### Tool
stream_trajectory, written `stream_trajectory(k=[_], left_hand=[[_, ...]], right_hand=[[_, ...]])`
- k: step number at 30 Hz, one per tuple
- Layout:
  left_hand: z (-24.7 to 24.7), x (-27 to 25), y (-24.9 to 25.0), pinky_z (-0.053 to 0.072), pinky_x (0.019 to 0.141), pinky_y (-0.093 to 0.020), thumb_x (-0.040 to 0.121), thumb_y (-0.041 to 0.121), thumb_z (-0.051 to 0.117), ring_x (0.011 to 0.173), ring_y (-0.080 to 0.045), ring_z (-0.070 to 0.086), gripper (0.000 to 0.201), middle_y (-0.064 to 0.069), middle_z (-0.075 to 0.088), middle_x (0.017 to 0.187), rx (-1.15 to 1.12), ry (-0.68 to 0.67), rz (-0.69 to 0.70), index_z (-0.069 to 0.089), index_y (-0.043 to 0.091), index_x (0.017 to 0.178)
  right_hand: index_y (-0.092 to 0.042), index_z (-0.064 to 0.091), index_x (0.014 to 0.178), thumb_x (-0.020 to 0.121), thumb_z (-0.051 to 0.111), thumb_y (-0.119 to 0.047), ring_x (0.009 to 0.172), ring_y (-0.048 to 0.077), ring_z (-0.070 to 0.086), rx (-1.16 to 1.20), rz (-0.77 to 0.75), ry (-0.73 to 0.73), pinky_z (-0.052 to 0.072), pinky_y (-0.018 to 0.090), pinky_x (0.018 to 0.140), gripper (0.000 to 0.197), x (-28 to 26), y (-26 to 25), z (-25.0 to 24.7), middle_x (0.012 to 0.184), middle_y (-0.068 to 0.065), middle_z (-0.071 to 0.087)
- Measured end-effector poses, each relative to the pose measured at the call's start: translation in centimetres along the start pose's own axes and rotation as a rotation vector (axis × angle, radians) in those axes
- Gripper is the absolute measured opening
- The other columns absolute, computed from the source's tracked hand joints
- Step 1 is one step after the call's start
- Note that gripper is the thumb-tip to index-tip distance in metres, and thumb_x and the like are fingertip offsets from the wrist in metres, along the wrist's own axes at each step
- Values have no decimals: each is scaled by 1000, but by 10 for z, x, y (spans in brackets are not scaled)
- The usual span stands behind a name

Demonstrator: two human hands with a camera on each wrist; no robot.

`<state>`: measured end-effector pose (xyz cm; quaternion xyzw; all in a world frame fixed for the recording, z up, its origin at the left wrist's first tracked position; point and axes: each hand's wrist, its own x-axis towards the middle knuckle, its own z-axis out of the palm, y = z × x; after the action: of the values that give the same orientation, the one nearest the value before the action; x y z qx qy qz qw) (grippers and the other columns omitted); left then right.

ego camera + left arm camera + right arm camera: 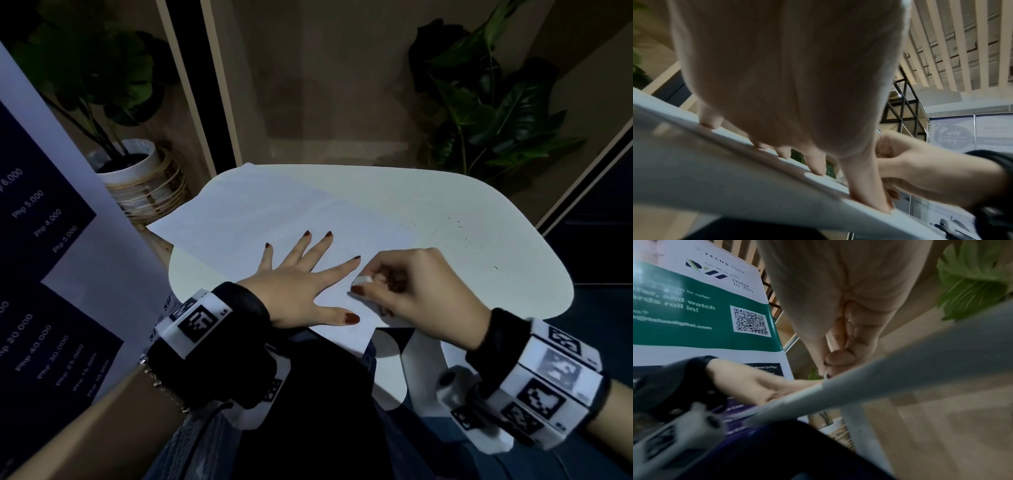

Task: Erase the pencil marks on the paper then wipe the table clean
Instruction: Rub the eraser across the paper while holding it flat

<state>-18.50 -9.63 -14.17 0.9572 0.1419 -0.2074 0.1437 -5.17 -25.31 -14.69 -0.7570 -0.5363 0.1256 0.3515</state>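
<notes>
White paper (274, 219) lies under the flat, spread left hand (298, 287); right hand (421, 291) pinches an eraser (362, 280) beside it.

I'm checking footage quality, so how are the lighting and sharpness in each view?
Head view: dim but sharp, the left hand flat on the paper, straight edges bowed by the wide lens. Left wrist view: palm close and soft. Right wrist view: table edge smeared, poster readable.

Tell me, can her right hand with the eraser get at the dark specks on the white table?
Probably yes: the right hand pinching the small white eraser sits beside the dark specks, with only bare white table between.
</notes>
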Motion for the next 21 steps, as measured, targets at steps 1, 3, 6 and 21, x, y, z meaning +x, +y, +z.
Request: stream_trajectory(k=[1,3,6,21], left_hand=[[0,0,0,-16,113,-62,84,77,39,141,-13,-37,82,14,-36,155,-1,1,0,-14,60,144],[0,0,-1,-15,113,-62,84,77,39,141,-13,-37,82,14,-36,155,-1,-2,1,-14,60,144],[-2,0,1,-15,113,-63,83,78,37,141,-15,-37,84,12,-37,155,13,-15,-7,-15,58,145],[0,0,4,-15,113,-63,82,79,38,141,-15,-37,85,12,-36,155,5,-3,-24,-15,58,145]], right_hand=[[-15,72,79,84,77,-27,55,11,62,12,1,-16,47,20,60,14,0,-1,0,58,-4,64],[-16,73,78,84,78,-28,58,8,63,-52,24,8,44,15,60,14,4,6,-7,57,-6,65],[-17,73,76,85,76,-31,64,4,62,-184,90,105,42,13,61,17,10,15,-19,57,-10,65],[-13,73,77,86,76,-28,55,6,60,-139,60,102,42,13,59,18,7,3,-6,57,-7,65]])
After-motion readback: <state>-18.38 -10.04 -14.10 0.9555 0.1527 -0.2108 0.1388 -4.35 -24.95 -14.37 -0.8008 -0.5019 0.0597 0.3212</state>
